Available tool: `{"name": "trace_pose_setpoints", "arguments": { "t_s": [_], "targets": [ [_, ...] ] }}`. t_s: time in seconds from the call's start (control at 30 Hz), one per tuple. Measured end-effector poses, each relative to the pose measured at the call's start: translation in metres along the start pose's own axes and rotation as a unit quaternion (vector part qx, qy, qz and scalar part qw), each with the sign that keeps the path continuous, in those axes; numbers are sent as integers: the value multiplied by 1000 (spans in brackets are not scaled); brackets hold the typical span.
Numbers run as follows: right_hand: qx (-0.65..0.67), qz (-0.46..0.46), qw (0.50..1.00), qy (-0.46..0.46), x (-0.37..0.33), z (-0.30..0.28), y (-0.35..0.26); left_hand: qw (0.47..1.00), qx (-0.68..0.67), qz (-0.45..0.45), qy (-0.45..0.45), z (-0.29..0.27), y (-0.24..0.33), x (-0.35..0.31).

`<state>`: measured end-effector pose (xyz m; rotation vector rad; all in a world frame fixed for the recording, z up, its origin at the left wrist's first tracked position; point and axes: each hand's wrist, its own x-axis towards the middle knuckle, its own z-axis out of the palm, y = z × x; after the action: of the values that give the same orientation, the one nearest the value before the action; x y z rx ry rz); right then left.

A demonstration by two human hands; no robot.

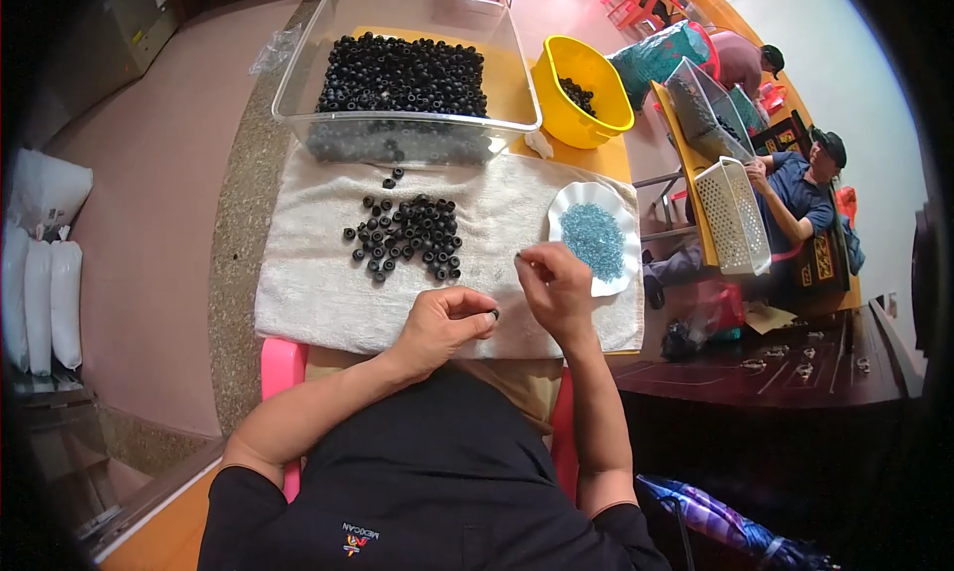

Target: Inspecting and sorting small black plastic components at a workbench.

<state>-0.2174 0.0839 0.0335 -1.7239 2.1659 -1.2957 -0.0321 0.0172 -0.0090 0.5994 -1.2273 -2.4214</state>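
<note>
Between the thumb and fingertips of my left hand [445,323] is a small black round piece [494,314], held over the near part of the white towel [318,293]. My right hand [558,285] is raised beside it, thumb and fingers pinched together; whatever is in the pinch is too small to make out. A loose pile of black ring-like pieces with holes [407,231] lies on the towel beyond my left hand. Just past my right hand, a white scalloped plate [558,201] holds many small clear bluish pieces [594,238].
A large clear plastic bin [298,84] of black pieces stands at the far side, beside a yellow basin [556,114] with more. To the right, a person [800,188] sits with a white perforated basket [733,218]. White sacks [50,293] stand left; a folded umbrella [715,516] lies lower right.
</note>
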Motion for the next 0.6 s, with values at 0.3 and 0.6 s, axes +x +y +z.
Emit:
{"name": "trace_pose_setpoints", "arguments": {
  "t_s": [0.3, 0.6],
  "targets": [
    [-75, -62, 995, -27, 11, 11, 14, 1000, -8, -9, 6, 0, 3, 0],
    [111, 15, 990, -90, -50, -7, -45, 998, -66, -23, 0, 3, 3, 1]
  ]
}}
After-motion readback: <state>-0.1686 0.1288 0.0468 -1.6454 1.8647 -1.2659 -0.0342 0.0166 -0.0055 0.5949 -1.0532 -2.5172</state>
